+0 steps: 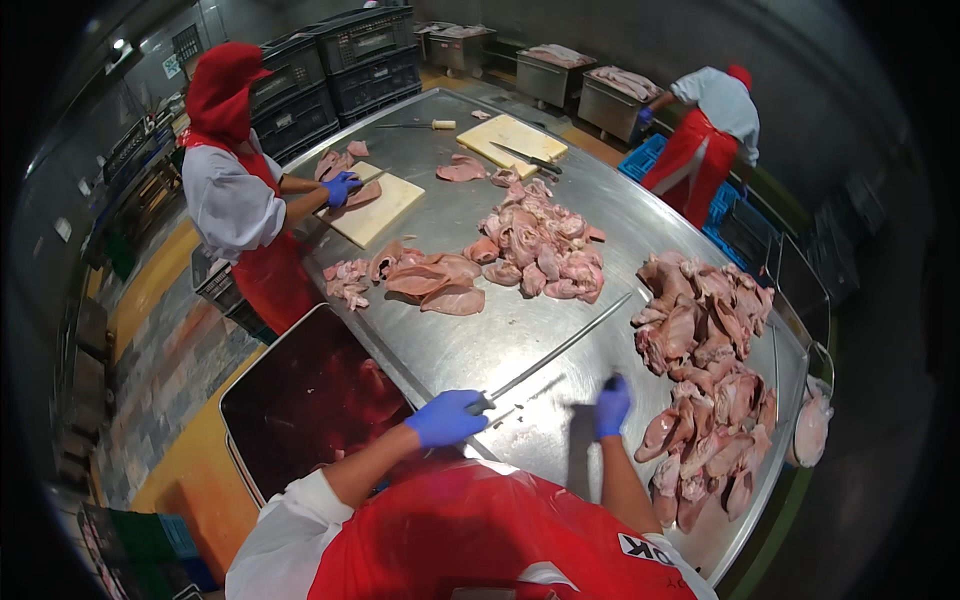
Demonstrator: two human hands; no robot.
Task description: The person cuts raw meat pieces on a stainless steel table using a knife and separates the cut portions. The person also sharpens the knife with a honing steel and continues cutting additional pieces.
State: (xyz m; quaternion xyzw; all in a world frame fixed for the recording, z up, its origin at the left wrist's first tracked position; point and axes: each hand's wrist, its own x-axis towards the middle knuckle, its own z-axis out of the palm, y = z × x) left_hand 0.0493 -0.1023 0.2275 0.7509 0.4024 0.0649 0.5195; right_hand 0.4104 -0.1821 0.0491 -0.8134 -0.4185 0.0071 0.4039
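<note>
Over table (500,335) | long, slim grey rod (557,349) | left hand (446,418) gripping one end | right hand (612,410) clasping dark handle (613,381)

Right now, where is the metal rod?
In the head view, the rod is in the left hand, slanting over the table, its tip near the rightmost meat pile.

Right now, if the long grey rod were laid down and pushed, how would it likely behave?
The long grey rod is probably stiff: it runs straight out from the left hand, gripped at one end. Being slim, it might roll, and could slide on the smooth, shiny table.
</note>
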